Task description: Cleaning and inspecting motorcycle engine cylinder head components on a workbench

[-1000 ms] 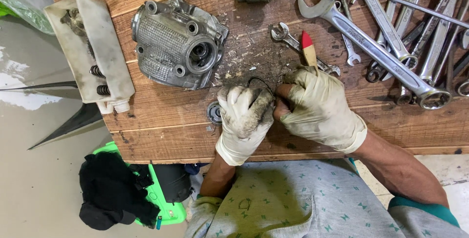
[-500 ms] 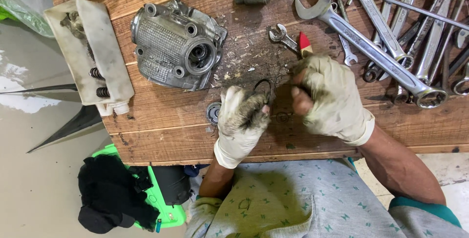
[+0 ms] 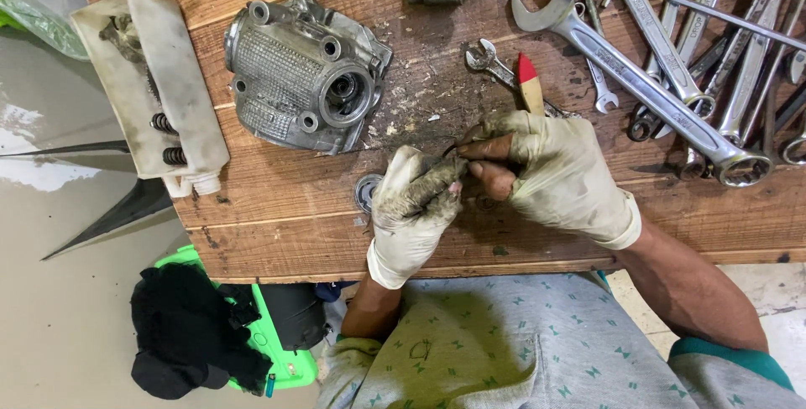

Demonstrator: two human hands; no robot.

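Note:
My left hand [image 3: 411, 212], in a dirty white glove, is closed near the front of the wooden bench [image 3: 277, 233]. Its fingertips pinch a thin dark ring [image 3: 451, 148]. My right hand [image 3: 564, 175] wears a glove with torn fingertips and meets the left hand. Its bare thumb and forefinger grip the same ring from the right. A wooden-handled brush with a red tip [image 3: 528, 81] pokes out from under my right hand. A small round metal disc [image 3: 367, 192] lies just left of my left hand.
A grey finned engine cylinder head [image 3: 302, 81] lies at the back left. A white plastic tray [image 3: 155, 90] with springs overhangs the left edge. Several spanners [image 3: 655, 65] cover the right side. A green stool with a black cloth [image 3: 193, 338] stands below.
Both hands stay together at the ring. My right hand drew slightly right and up, then came back against the left. The brush tip shows more.

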